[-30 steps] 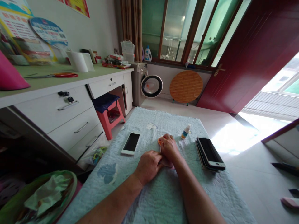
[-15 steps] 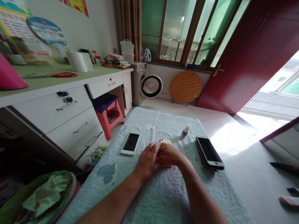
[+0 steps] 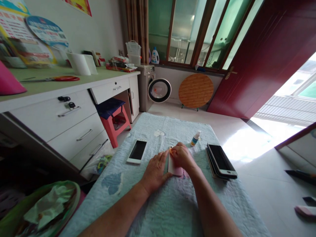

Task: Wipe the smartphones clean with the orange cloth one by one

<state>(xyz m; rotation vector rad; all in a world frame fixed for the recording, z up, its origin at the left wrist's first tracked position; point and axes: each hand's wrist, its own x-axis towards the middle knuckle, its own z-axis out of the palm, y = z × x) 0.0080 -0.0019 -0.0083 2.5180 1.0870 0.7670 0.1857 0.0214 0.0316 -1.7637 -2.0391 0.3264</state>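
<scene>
A white phone (image 3: 174, 171) lies back up on the quilted cloth, its camera end pointing away from me. My left hand (image 3: 155, 169) rests flat along its left edge, fingers stretched out and thumb at the near corner. Over the phone's upper half, my right hand (image 3: 181, 156) is closed, pressing a small orange cloth (image 3: 173, 152) that is mostly hidden under the fingers. Left of my hands lies another white phone (image 3: 138, 150), screen up. A small spray bottle (image 3: 195, 139) stands just beyond my right hand.
A stack of phones (image 3: 221, 161) lies near the right edge of the light blue quilted cover (image 3: 158, 210). To the left are a desk with drawers (image 3: 81, 125), a red stool (image 3: 115, 125) and a lined waste bin (image 3: 79, 194). A washing machine (image 3: 145, 89) has its door open.
My right hand has slid away from me, up the phone, uncovering its near half and covering more of its camera end. My left hand's thumb now shows at the near corner.
</scene>
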